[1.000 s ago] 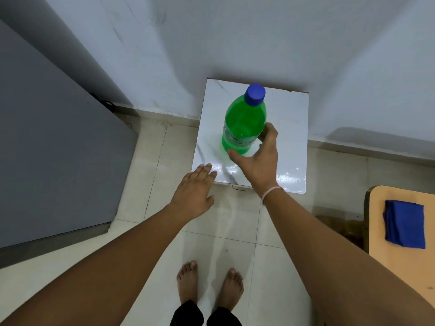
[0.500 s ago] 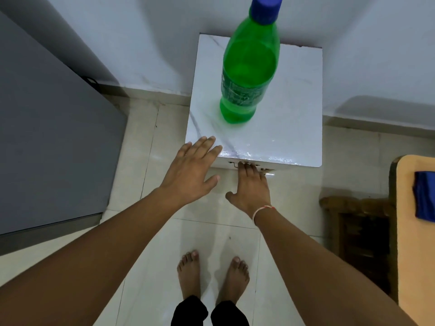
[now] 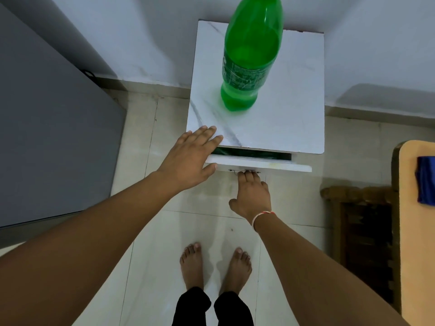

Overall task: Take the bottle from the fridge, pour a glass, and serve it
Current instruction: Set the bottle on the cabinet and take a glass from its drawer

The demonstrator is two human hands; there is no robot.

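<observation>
- Green bottle [image 3: 249, 67] upright on white marbled worktop [image 3: 282, 123], toward 12 o'clock of both hands — cap cut off by the frame.
- Probably heavy and smooth, walls likely to give under a squeeze; best gripped round the labelled waist.
- Drawer [image 3: 259, 164] below the top part open at 6 o'clock — something dark green inside, unclear what.
- Left hand [image 3: 190, 158] flat, fingers straight, on worktop corner.
- Right hand [image 3: 250, 194] curled on drawer handle [image 3: 244, 171].

one green bottle [image 3: 249, 64], one white cabinet [image 3: 282, 128], two hands, one blue cloth [image 3: 426, 182].
</observation>
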